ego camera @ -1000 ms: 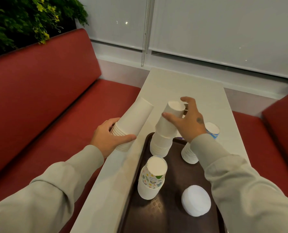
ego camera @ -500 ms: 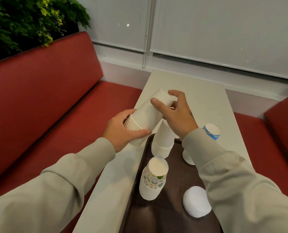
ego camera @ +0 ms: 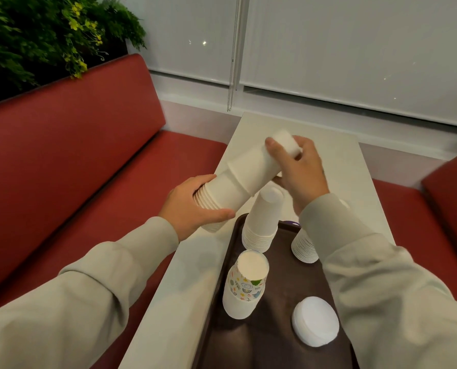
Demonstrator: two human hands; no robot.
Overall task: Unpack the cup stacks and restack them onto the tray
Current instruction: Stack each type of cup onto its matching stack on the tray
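Both hands are holding one long white cup stack [ego camera: 236, 183] in the air, tilted, over the left far corner of the tray [ego camera: 275, 302].

Left hand [ego camera: 192, 209]: grip is clamping the wide rim end, with fingers over the ribbed rims and the thumb lying underneath along the near side.

Right hand [ego camera: 302, 174]: grip is closing round the narrow far end, fingertips wrapping over the top. A step is showing partway along the stack, where the upper section is sitting out from the lower one.

The tray is lying on the pale counter [ego camera: 336, 158], at its near right part. On the tray:
- a plain white stack [ego camera: 262, 222], upside down, is standing at the far left, just under the held cups;
- a second white stack [ego camera: 303, 249] is standing at the far right, partly hidden by the right sleeve;
- a patterned-top stack [ego camera: 244, 286] is standing upside down, near left;
- a white round piece [ego camera: 315, 324] is sitting near right; cannot tell whether it is lids or cups.

A red seat [ego camera: 62, 161] is running along the left, with a plant [ego camera: 35, 35] behind it.
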